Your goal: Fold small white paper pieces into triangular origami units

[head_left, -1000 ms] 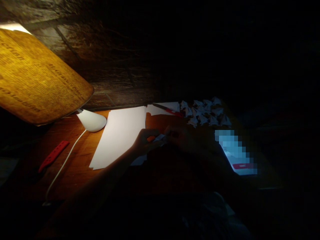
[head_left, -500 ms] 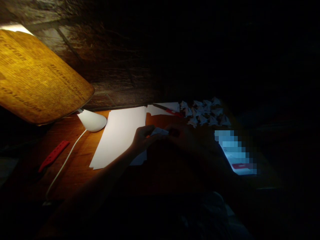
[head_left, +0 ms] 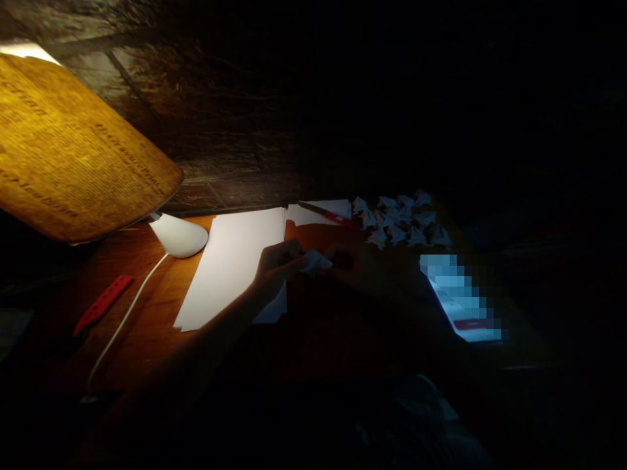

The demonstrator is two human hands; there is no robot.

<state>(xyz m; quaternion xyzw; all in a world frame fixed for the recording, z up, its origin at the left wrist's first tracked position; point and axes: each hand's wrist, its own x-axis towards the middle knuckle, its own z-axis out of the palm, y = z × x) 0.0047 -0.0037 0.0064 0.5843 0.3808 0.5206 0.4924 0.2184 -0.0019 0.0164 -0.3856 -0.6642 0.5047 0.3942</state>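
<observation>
A small piece of folded white paper [head_left: 316, 261] is held up between my two hands over the middle of the table. My left hand [head_left: 280, 262] pinches its left side, thumb and fingers pressed together. In deep shadow on the other side, my right hand [head_left: 350, 264] has its fingertips closed at the paper's right edge. Under my left wrist lies a stack of white paper sheets [head_left: 230, 261]. Several small folded paper figures [head_left: 401, 219] stand in rows beyond my right hand.
A lamp with a printed yellow shade [head_left: 83, 150] leans over the left, its white base [head_left: 179, 235] trailing a cable. A red power strip [head_left: 104, 303] lies near it. Red-handled scissors [head_left: 333, 215] rest on smaller paper [head_left: 313, 210]. A lit phone [head_left: 455, 300] is at the right.
The folded paper has turned between my fingers and now shows more of its face. My hands have shifted only slightly.
</observation>
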